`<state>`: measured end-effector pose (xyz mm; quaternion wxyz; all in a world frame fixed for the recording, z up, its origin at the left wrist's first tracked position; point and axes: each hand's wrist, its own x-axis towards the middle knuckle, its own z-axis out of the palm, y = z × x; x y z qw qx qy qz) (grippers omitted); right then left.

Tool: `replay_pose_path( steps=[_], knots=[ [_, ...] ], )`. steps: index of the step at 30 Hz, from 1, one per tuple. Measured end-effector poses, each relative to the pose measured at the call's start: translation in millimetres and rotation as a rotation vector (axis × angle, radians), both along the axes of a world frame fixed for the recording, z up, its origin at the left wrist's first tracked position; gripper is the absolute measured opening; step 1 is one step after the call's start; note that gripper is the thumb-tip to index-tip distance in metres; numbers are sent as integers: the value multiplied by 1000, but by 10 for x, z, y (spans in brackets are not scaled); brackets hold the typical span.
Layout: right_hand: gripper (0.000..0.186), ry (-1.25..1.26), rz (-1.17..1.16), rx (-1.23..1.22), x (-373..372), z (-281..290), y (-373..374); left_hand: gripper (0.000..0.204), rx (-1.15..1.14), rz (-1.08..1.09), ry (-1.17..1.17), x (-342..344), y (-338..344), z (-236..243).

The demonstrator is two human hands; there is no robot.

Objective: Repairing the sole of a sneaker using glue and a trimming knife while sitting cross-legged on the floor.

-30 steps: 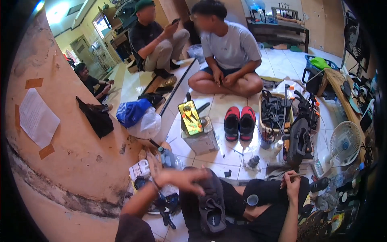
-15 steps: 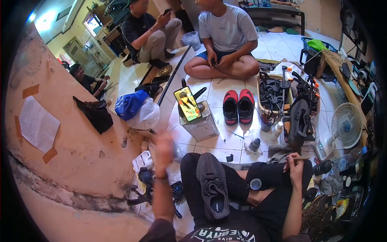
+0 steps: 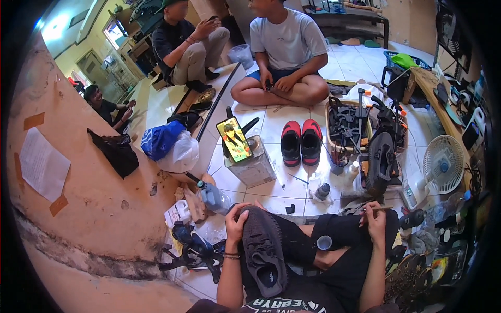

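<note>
A dark grey knit sneaker (image 3: 262, 242) lies across my left thigh, toe pointing away from me. My left hand (image 3: 236, 225) is closed on the left side of its toe end. At the right, over my right knee, my right hand (image 3: 373, 223) pinches a thin brush (image 3: 384, 207) with a light brown handle. Its narrow end points left; the bristles are too small to make out. Between the hands, a small translucent cup (image 3: 324, 242) rests by my crossed legs.
A propped phone (image 3: 235, 140) stands on a square tin (image 3: 257, 167) ahead. Beyond my legs are red-and-black shoes (image 3: 301, 142), a small dark bottle (image 3: 323, 191) and a basket of black parts (image 3: 348, 125). A white fan (image 3: 443, 163) stands right; two people sit at the back.
My left hand has come down from its raised, blurred position beside the tin onto the sneaker's toe. My right hand still holds the brush. The view has shifted slightly.
</note>
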<state>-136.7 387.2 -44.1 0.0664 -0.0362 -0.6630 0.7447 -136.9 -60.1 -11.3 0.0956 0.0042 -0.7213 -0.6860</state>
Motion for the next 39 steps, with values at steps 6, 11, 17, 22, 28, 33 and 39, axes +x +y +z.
replay_pose_path(
  steps=[6,11,17,22,28,33,39],
  knots=[
    [20,-33,15,9,-37,7,4,29,-54,-19,-12,-48,46,10],
    [20,-21,36,26,-27,28,-6,29,5,-9,2,-41,-74,-55],
    [17,-4,65,100,4,-63,48,29,41,19,21,6,-141,-90],
    [17,15,81,97,31,-64,101,29,45,21,25,-4,-122,-79],
    [21,108,118,32,7,-89,118,28,47,25,23,-17,-150,-98],
    [17,162,133,-1,9,-59,120,28,75,27,57,-51,-136,-108],
    [15,113,106,-23,18,-7,75,28,32,47,49,-36,-160,-105]
  ],
)
